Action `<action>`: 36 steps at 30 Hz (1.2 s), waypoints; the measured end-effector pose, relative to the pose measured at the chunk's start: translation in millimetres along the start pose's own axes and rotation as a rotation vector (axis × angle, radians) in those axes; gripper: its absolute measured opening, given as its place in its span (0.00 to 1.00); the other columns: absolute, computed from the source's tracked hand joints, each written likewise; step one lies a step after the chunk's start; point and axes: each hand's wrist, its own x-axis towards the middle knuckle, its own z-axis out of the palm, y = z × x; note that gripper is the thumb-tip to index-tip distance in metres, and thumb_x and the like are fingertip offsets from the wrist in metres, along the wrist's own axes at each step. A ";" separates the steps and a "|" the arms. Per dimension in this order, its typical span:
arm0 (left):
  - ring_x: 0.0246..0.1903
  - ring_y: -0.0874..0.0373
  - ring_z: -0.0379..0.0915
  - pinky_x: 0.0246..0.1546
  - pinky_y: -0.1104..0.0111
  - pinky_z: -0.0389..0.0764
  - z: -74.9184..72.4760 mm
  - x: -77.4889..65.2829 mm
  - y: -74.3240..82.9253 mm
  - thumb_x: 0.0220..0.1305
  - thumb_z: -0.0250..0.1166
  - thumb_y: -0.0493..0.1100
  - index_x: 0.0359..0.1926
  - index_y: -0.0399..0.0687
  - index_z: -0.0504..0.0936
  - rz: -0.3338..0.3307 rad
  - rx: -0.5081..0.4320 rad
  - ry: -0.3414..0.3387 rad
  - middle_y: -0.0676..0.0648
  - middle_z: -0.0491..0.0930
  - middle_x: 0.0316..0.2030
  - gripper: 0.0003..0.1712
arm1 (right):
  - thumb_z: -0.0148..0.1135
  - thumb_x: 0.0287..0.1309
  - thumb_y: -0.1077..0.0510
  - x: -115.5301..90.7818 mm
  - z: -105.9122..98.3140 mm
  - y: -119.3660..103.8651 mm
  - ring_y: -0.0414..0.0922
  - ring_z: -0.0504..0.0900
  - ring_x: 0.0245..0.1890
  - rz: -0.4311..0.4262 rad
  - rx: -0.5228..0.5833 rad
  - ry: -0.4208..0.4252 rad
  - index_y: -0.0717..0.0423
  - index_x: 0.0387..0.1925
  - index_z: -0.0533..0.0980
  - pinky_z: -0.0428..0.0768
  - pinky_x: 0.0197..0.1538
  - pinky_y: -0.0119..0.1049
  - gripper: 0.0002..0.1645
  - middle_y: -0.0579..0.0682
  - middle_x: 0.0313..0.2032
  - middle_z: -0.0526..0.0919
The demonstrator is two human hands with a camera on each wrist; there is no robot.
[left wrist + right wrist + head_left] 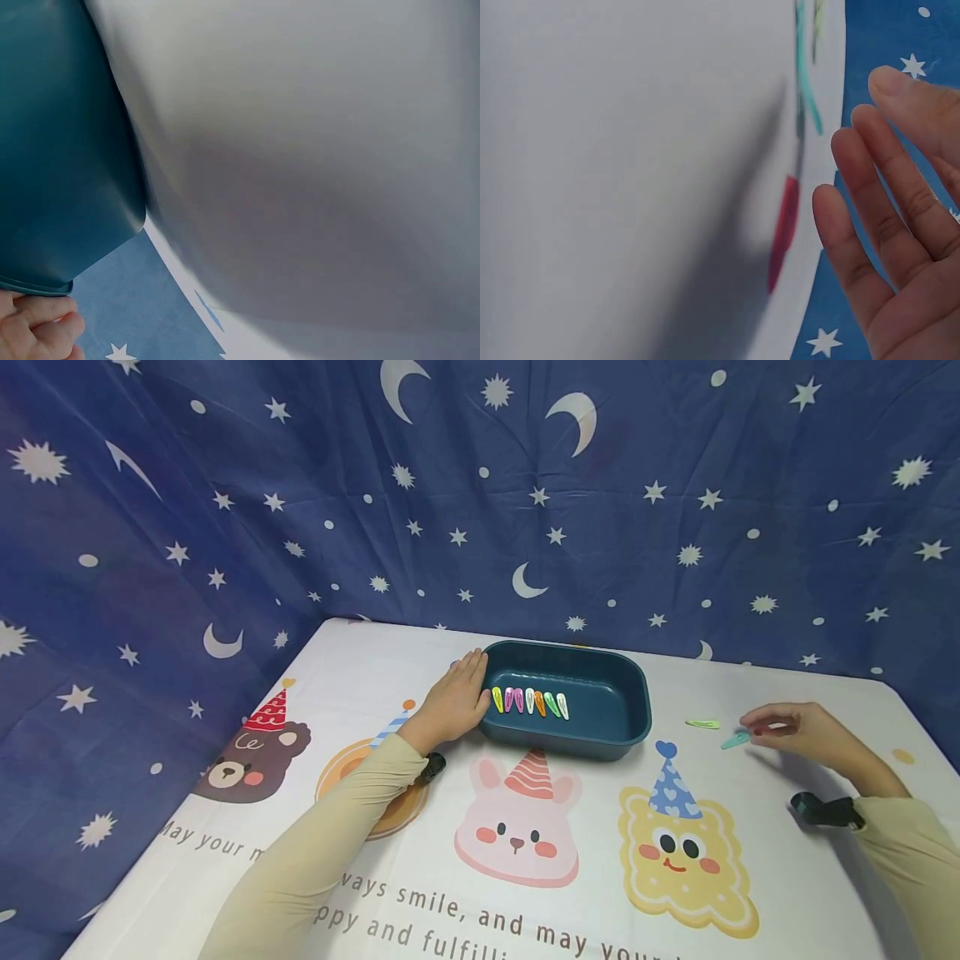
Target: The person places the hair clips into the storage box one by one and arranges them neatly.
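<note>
Flat against the left end of a dark teal box (566, 745), my left hand (452, 700) touches the rim with mostly straight fingers; its fingertips (45, 322) show by the rim in the left wrist view. Inside the box lies a row of several snap hair clips, among them an orange hair clip (539, 703) and a yellow hair clip (497, 699). My right hand (806, 735) hovers over the table, fingers spread and holding nothing. Close below it lie a turquoise hair clip (736, 740) and a red hair clip (784, 234). A light green hair clip (702, 724) is just left of them.
A white tablecloth (420, 893) with printed cartoon figures and lettering covers the table. Behind and to the left hangs a blue curtain (450, 460) with moons and stars. The box stands near the table's back edge.
</note>
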 end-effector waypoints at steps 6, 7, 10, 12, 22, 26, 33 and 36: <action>0.73 0.45 0.44 0.73 0.57 0.48 0.7 0.6 -0.6 0.70 0.44 0.46 0.71 0.31 0.49 -0.008 -0.006 -0.008 0.36 0.48 0.72 0.35 | 0.70 0.42 0.68 1.6 5.1 3.1 0.18 0.75 0.33 -0.020 -0.026 0.007 0.66 0.39 0.81 0.76 0.34 0.14 0.17 0.33 0.34 0.84; 0.73 0.45 0.44 0.73 0.57 0.48 0.7 0.6 -0.5 0.70 0.44 0.46 0.71 0.31 0.49 -0.008 -0.007 -0.009 0.36 0.48 0.72 0.35 | 0.70 0.42 0.69 1.9 5.6 3.4 0.19 0.75 0.33 -0.025 -0.031 0.005 0.66 0.39 0.81 0.76 0.34 0.14 0.17 0.33 0.34 0.84; 0.73 0.45 0.44 0.73 0.57 0.48 1.4 0.8 -0.8 0.70 0.44 0.46 0.71 0.31 0.49 -0.006 -0.010 -0.006 0.36 0.48 0.72 0.35 | 0.68 0.41 0.70 2.6 6.5 4.0 0.19 0.76 0.32 -0.036 -0.046 0.005 0.66 0.39 0.81 0.76 0.35 0.14 0.17 0.36 0.33 0.85; 0.73 0.45 0.44 0.73 0.57 0.48 1.6 0.8 -0.8 0.70 0.44 0.46 0.71 0.31 0.49 -0.005 -0.012 -0.003 0.36 0.48 0.72 0.35 | 0.69 0.40 0.70 3.2 7.2 4.5 0.19 0.75 0.32 -0.039 -0.054 0.008 0.66 0.38 0.81 0.75 0.35 0.14 0.17 0.38 0.32 0.85; 0.73 0.46 0.43 0.74 0.58 0.46 0.9 0.6 -0.8 0.70 0.43 0.47 0.71 0.32 0.48 -0.011 -0.014 -0.014 0.36 0.47 0.72 0.35 | 0.71 0.40 0.68 4.3 9.3 9.7 0.17 0.73 0.32 -0.027 -0.073 0.005 0.64 0.37 0.82 0.76 0.33 0.16 0.16 0.34 0.31 0.84; 0.73 0.45 0.43 0.73 0.57 0.48 1.2 0.7 -1.1 0.70 0.43 0.47 0.71 0.32 0.48 -0.009 -0.007 -0.013 0.36 0.48 0.72 0.35 | 0.72 0.39 0.67 4.6 10.3 9.3 0.17 0.73 0.31 -0.012 -0.072 -0.006 0.64 0.37 0.82 0.76 0.33 0.16 0.16 0.49 0.32 0.87; 0.73 0.46 0.43 0.73 0.57 0.48 1.6 0.8 -1.4 0.70 0.43 0.46 0.71 0.32 0.48 -0.010 -0.003 -0.016 0.36 0.48 0.72 0.35 | 0.72 0.38 0.67 4.0 10.6 8.7 0.19 0.73 0.29 0.009 -0.098 -0.004 0.64 0.36 0.83 0.76 0.31 0.18 0.16 0.51 0.30 0.86; 0.73 0.46 0.42 0.73 0.57 0.47 1.0 0.9 -1.1 0.70 0.43 0.46 0.71 0.32 0.48 -0.012 -0.004 -0.022 0.36 0.47 0.72 0.35 | 0.72 0.38 0.67 4.5 10.9 8.9 0.19 0.73 0.28 0.015 -0.105 -0.007 0.65 0.35 0.83 0.76 0.30 0.19 0.16 0.55 0.30 0.86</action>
